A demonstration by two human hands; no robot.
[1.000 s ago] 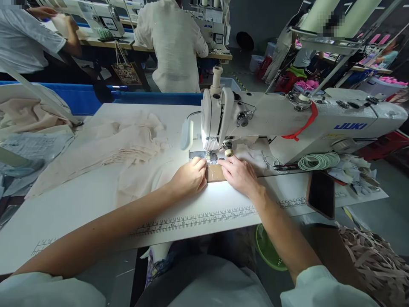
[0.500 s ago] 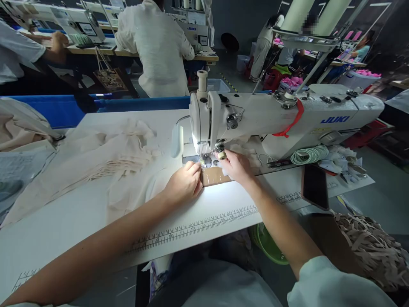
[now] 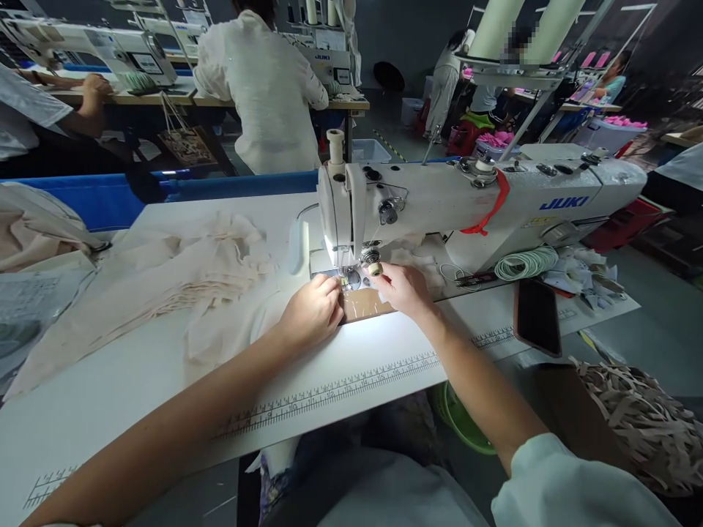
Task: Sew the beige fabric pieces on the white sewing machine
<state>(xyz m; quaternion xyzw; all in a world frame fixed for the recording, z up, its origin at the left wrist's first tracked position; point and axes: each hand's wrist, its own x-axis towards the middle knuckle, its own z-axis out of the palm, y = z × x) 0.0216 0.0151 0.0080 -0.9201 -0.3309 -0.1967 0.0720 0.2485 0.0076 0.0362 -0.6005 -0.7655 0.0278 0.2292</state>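
Cloth (image 3: 181,274) lies left on the bench (image 3: 110,380). The left hand (image 3: 313,309) bunches its fingers under the machine (image 3: 433,196); beside the knob (image 3: 376,268), the right hand (image 3: 405,289) curls. What they grasp, I can't tell. Looks like fine adjusting; next calls for steadiness.

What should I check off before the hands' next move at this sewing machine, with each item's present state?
1. Left hand clear of the needle area: not ok, fingertips close beside it.
2. Right hand gripping material securely: cannot tell, fingertips too small to read.
3. Needle threading: cannot tell, too fine to see.
4. Red ribbon clear of the needle area: ok, hanging farther right.
5. Phone apart from the right hand: ok, near the table's front edge.
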